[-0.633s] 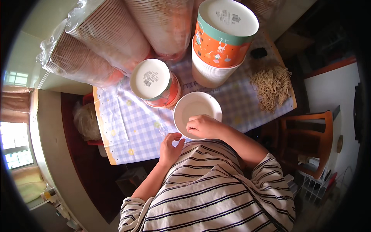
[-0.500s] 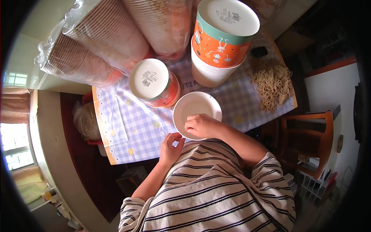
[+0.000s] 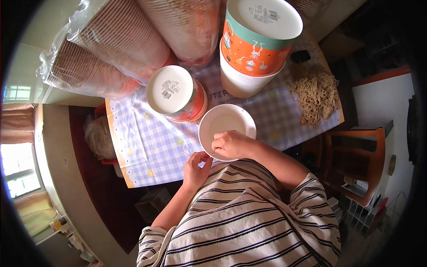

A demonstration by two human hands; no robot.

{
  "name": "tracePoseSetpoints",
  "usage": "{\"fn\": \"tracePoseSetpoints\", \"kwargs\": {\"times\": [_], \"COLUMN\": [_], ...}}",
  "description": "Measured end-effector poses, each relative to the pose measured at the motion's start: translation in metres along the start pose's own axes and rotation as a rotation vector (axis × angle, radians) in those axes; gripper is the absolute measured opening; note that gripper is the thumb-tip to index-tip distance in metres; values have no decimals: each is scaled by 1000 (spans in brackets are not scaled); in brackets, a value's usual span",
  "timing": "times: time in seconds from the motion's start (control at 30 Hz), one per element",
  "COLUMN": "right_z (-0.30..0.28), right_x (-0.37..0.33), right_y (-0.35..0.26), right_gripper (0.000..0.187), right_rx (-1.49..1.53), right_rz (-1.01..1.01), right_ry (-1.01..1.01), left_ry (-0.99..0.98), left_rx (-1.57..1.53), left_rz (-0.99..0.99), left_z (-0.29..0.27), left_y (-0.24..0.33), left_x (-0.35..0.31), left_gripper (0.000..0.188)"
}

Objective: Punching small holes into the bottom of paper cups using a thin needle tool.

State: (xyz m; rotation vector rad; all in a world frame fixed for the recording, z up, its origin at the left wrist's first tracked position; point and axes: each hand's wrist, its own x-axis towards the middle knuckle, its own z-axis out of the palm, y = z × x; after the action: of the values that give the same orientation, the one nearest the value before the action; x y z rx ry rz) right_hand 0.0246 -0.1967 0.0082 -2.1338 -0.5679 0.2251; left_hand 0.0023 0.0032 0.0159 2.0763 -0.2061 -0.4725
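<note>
White paper bowl (image 3: 224,127): landmark for this entry; open side up on the checked tablecloth (image 3: 151,142), at the table edge nearest my body; inside looks empty, though my hand covers its near part

My right hand (image 3: 232,144): lying over the bowl's near rim, fingers curled tight together as if pinching something small at the rim; what they pinch, if anything, I cannot tell

My left hand (image 3: 197,165): just beside the bowl's near-left edge, apart from it, fingers half curled with thumb and forefinger close; whether it holds anything I cannot tell

Doing this step well, as I judge it: keep the bowl flat on the cloth, steady it with the free hand, work at the rim with fingertips only so the thin wall does not buckle

Overturned printed bowls (image 3: 178,94): short orange stack, white base up, just beyond the bowl to its left, near it

Tall bowl stack (image 3: 253,49): orange and green printed one on top of plain white ones, base up, straight beyond the bowl

Wrapped sleeves of paper cups (image 3: 106,49): in clear plastic, lying on their sides, far beyond and left of the bowl; tops cut off by the frame

Dry noodles (image 3: 313,95): loose heap on the cloth, right of the bowl, well apart

Small dark object (image 3: 301,56): beyond the noodles; too small to identify

Wooden chair (image 3: 351,164): right of the bowl, below table level, partly cut off in the dark rim
</note>
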Motion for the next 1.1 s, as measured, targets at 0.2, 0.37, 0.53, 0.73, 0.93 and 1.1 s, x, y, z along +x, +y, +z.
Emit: {"fn": "tracePoseSetpoints", "kwargs": {"times": [0.2, 0.37, 0.53, 0.73, 0.93, 1.1], "right_z": [-2, -4, 1, 3, 1, 2], "right_x": [-1, -1, -1, -1, 0, 2], "right_y": [-4, -4, 0, 2, 2, -1], "right_gripper": [6, 5, 3, 3, 4, 4], "right_rx": [12, 33, 5, 1, -11, -6], "right_rz": [16, 11, -26, -62, -67, -52], "right_ry": [-24, -37, -4, 10, -22, -37], "left_ry": [5, 4, -1, 0, 5, 18], "left_rx": [6, 0, 30, 37, 62, 88], "left_rz": [-4, -1, 24, 29, 42, 75], "left_z": [0, 0, 0, 1, 1, 2], "left_y": [2, 1, 2, 1, -1, -2], "left_x": [-1, -1, -1, -1, -1, 0], "left_gripper": [17, 17, 17, 17, 16, 17]}}
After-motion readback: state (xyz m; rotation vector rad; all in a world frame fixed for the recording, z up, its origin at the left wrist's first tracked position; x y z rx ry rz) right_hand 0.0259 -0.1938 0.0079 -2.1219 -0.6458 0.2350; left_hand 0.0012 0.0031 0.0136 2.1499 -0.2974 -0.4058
